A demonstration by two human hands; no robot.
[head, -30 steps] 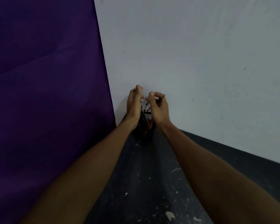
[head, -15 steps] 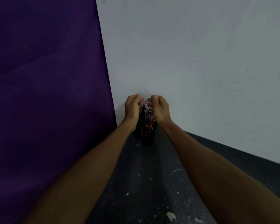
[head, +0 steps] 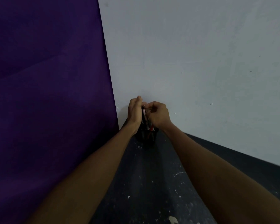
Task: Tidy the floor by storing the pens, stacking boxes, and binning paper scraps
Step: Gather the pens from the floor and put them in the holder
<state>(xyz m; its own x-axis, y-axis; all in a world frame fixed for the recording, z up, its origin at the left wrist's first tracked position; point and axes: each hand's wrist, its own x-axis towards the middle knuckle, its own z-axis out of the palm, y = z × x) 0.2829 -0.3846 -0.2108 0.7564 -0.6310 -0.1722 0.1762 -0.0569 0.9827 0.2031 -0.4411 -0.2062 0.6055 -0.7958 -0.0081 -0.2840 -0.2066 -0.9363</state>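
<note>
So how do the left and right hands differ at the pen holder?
The left hand has fingers nearly straight, pointing up beside the pens; the right hand is curled, pinching the pen tops. The left hand's fingertips reach higher than the right hand's knuckles. Both sit above the black pen holder.

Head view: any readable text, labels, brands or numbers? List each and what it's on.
No text can be read in this view.
pens, standing in the black holder, with the right hand pinching them and the left hand beside them: any print is too small and dark to read.
wall, purple sheet, floor: no writing, only pale specks and scraps.
</note>
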